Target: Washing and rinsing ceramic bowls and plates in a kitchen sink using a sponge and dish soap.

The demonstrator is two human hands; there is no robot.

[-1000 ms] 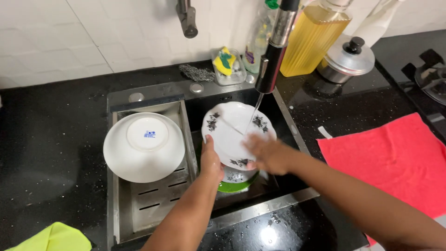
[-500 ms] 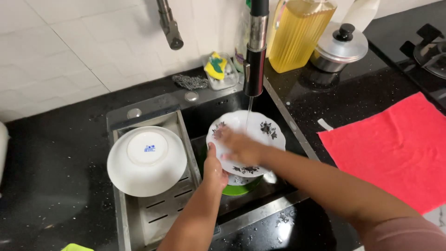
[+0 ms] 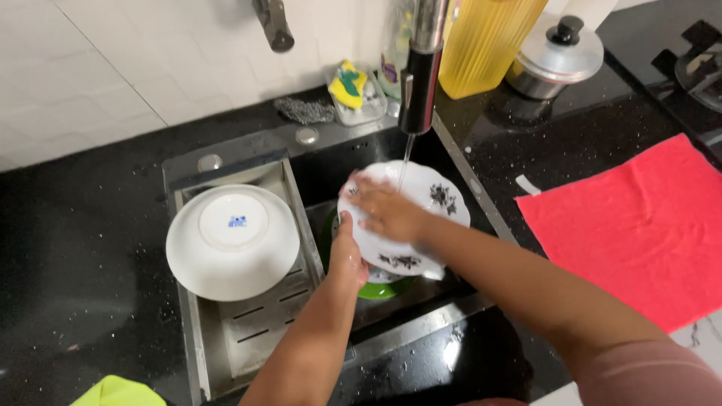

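Head view: our left hand (image 3: 347,252) grips the plate (image 3: 429,218), right hand (image 3: 385,210) rubbing it flat under water (image 3: 404,162); one bowl (image 3: 232,240) already drains.

The right hand (image 3: 387,210) is sliding across the plate (image 3: 406,218) face toward the left hand (image 3: 347,252), now rubbing its left portion.

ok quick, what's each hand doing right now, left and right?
Left hand: holding the white flowered plate by its lower edge, under the tap's stream.
Right hand: open, flat on the plate's face.
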